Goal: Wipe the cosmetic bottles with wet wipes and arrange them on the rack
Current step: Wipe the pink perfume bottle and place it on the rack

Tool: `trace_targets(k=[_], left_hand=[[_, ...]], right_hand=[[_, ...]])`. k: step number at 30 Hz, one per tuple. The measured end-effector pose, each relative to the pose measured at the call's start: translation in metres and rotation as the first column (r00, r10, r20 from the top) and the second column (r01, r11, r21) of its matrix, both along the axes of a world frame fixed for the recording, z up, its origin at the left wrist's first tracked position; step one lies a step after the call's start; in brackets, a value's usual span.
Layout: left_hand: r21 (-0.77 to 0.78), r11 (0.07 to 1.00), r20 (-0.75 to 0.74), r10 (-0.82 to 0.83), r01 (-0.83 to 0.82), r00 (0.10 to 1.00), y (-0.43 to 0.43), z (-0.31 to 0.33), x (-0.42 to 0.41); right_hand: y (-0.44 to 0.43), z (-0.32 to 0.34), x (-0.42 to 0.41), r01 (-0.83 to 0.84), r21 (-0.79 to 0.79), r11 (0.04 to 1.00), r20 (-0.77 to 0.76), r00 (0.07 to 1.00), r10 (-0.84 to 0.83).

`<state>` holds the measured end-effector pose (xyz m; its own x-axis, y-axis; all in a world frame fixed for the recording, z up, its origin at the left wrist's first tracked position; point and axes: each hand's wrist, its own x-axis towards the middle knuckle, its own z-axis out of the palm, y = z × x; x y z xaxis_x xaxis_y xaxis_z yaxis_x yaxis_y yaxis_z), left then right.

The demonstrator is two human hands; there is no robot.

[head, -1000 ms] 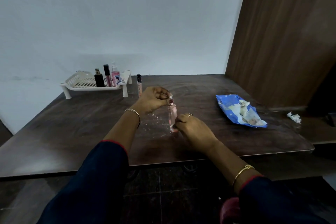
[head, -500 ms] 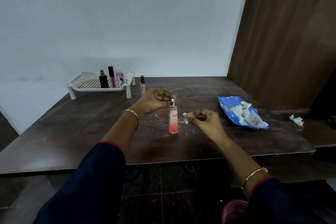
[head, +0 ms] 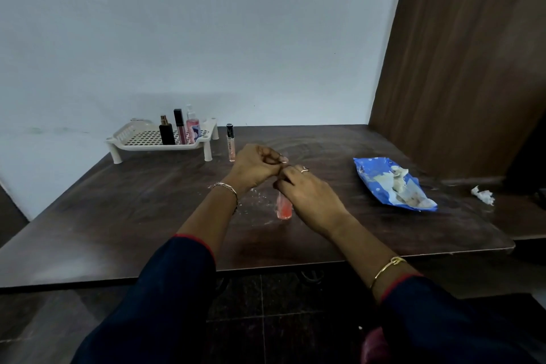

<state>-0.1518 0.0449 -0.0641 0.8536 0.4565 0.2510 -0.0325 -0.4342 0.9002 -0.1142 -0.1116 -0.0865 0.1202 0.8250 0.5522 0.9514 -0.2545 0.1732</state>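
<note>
A pink-orange spray bottle (head: 284, 210) stands upright on the dark wooden table (head: 147, 216); only its lower part shows. My left hand (head: 254, 167) pinches its top. My right hand (head: 307, 193) wraps round its upper body; the wet wipe it held a moment ago is hidden. A white perforated rack (head: 141, 139) stands at the back left and holds a black bottle (head: 166, 133), a dark-capped tube (head: 179, 127) and a pink pump bottle (head: 192, 127). A slim black-capped tube (head: 230, 143) stands on the table just right of the rack.
A blue wet-wipe pack (head: 381, 183) lies open on the right with white wipes sticking out. A crumpled used wipe (head: 483, 195) lies beyond it near a wooden panel (head: 472, 53). White specks dot the table around the bottle.
My right hand, which held a small wipe beside the bottle, has moved left onto the bottle's upper part. My left hand still holds the top.
</note>
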Motion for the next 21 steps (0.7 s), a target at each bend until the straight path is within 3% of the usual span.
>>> trace_targets(k=[3, 11, 19, 21], left_hand=[[0.004, 0.999, -0.002, 0.049, -0.049, 0.999, -0.002, -0.001, 0.002], [-0.029, 1.000, -0.057, 0.010, -0.012, 0.998, 0.006, 0.002, 0.000], [-0.048, 0.997, -0.065, -0.057, 0.054, 0.996, 0.010, 0.004, -0.009], [-0.061, 0.996, -0.063, -0.072, 0.068, 0.995, 0.011, 0.004, -0.012]], right_hand=[[0.001, -0.007, -0.001, 0.029, -0.063, 0.998, 0.063, 0.998, -0.025], [-0.009, -0.027, 0.001, -0.016, -0.222, 0.975, 0.018, 1.000, 0.020], [-0.001, 0.009, 0.003, -0.007, -0.064, 0.998, -0.203, 0.979, -0.006], [-0.003, 0.006, 0.000, -0.014, -0.042, 0.999, -0.197, 0.980, 0.005]])
